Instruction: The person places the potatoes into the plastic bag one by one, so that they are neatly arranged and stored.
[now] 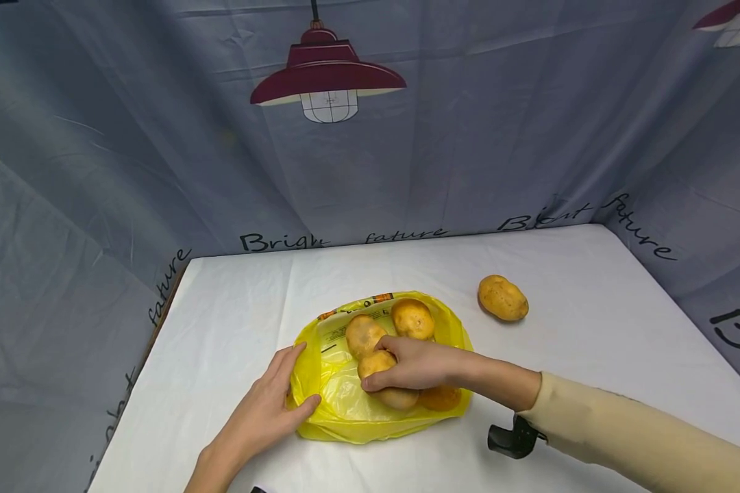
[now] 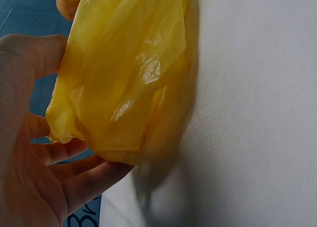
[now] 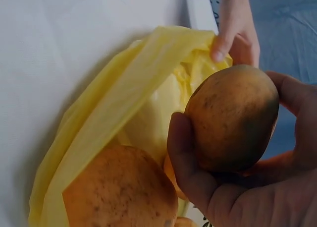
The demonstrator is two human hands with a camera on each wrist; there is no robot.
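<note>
Potato (image 1: 373, 365) is clamped between the right hand's (image 1: 421, 363) thumb and fingers, within the yellow bag (image 1: 370, 430); its long axis is hard to tell. The left hand (image 1: 268, 404), thumb and fingers apart, touches the rim opposite. A loose potato (image 1: 502, 298) lies right of and beyond the right hand. Curtain (image 1: 487, 150) lettering reads "Bright" and "fature"; the bag's small print is illegible.
</note>
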